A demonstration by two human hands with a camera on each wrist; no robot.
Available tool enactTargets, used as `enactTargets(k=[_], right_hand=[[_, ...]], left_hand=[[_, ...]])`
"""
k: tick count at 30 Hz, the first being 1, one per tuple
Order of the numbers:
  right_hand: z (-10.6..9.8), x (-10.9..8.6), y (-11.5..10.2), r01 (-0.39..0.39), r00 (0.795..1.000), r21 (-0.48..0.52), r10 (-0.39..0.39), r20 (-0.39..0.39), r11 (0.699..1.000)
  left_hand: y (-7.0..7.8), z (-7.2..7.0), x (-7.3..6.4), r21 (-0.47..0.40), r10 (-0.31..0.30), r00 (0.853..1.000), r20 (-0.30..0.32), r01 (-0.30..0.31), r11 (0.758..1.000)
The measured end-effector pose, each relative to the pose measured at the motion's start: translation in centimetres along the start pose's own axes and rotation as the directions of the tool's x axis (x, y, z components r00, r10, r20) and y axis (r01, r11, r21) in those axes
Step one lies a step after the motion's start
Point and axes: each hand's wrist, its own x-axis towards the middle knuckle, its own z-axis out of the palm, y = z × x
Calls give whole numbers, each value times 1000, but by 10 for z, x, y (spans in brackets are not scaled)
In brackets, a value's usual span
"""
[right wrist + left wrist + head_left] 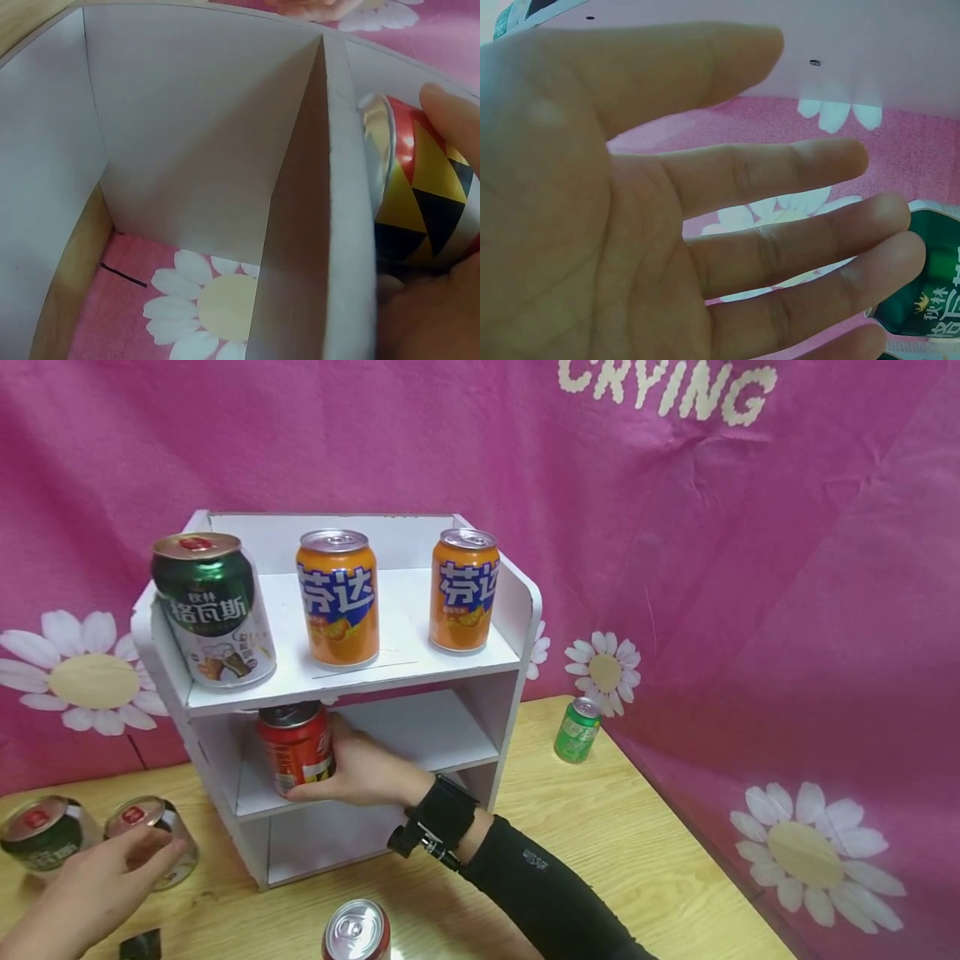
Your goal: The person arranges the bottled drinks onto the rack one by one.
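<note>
The right grip (362, 770) is curled round a red can (295, 750), which sits between thumb and fingers at the middle shelf (427, 727); the left grip (108, 885), fingers loosely extended, holds nothing.

There are three green-and-white metal cans (213, 618) (41, 839) (135, 814), two orange-and-blue metal cans (341, 610) (463, 597), two red metal cans (296, 747) (358, 931), one bright green metal can (577, 731) and one white three-tiered shelf unit (405, 627).

The gripped can (294, 747) is red (with yellow-and-black triangles), the shelf (427, 727) white, the cloth (675, 552) magenta with white daisies (808, 856).
</note>
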Motion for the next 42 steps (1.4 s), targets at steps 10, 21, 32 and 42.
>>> enactTargets(k=[10, 21, 32, 42], right_hand=[[-1, -2, 3, -33, 998, 12, 33, 53, 999], [6, -6, 6, -3, 1000, -28, 3, -16, 1000], [8, -7, 5, 0, 999, -15, -1, -52, 1000], [10, -6, 5, 4, 996, -53, -9, -92, 999]], left_hand=[[-1, -1, 0, -12, -5, 1000, 3, 5, 1000], [-3, 0, 1, -7, -21, 1000, 8, 21, 1000], [-5, -1, 2, -10, -12, 1000, 22, 12, 1000], [-3, -1, 1, -12, -13, 1000, 20, 13, 1000]])
